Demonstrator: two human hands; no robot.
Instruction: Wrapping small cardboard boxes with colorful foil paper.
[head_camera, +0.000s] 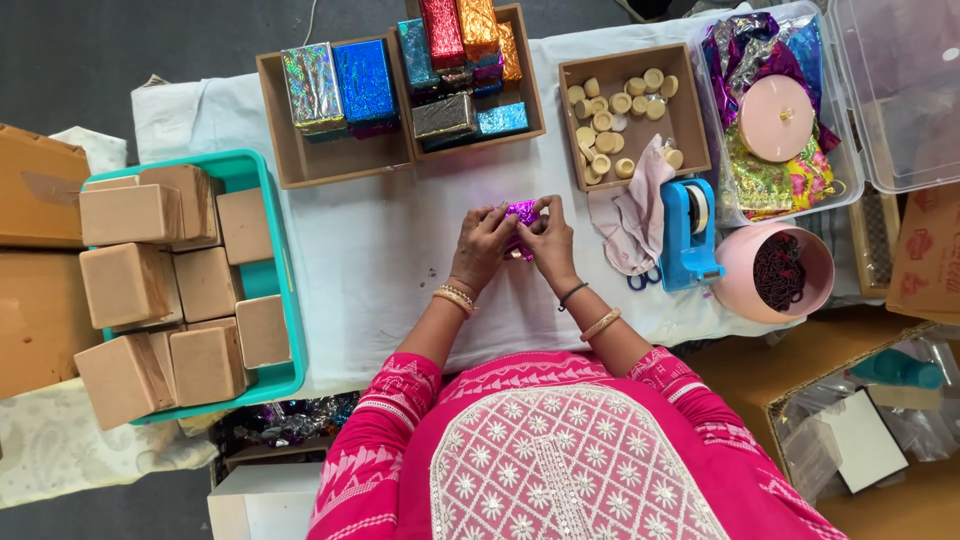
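In hand: left hand and right hand both clamped on a half-wrapped magenta foil box
Done: shiny wrapped boxes fill the trays
Left: plain brown boxes in the teal bin

We see a small parcel wrapped in shiny magenta-purple foil, held just above the white cloth near the middle of the table. Most of it is hidden; only its glittering top and a sliver lower down show. Our left hand clasps it from one side, our right hand from the other, fingers curled over its top. Its exact shape cannot be told.
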